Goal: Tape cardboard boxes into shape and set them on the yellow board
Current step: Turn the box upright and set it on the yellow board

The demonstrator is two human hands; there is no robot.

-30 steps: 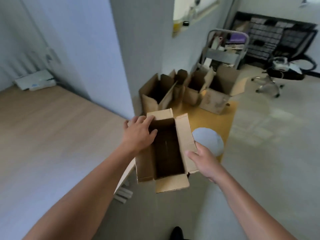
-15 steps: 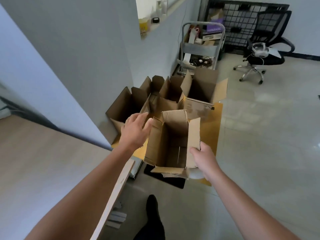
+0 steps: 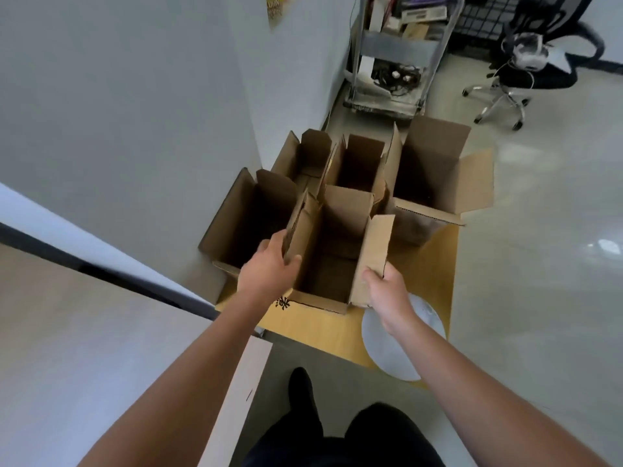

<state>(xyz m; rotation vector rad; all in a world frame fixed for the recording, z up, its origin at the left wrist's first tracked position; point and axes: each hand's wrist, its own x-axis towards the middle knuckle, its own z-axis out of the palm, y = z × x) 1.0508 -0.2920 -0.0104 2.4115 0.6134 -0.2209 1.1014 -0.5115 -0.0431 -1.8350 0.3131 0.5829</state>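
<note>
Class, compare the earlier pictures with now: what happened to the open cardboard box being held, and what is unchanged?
The open brown cardboard box has travelled forward and down, from beside the wooden desk to the flat yellow board, next to four other open boxes. The left hand and right hand still grip its side flaps. Those boxes and the white disc stayed put.

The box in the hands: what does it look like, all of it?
The box is plain brown cardboard, upright, its top open, with four flaps standing up and a dark inside. Black print marks its near lower-left corner. The left hand grips the left flap and the right hand pinches the right flap. The box sits at the front of the yellow board, or just above it, close against other open boxes behind.
</note>
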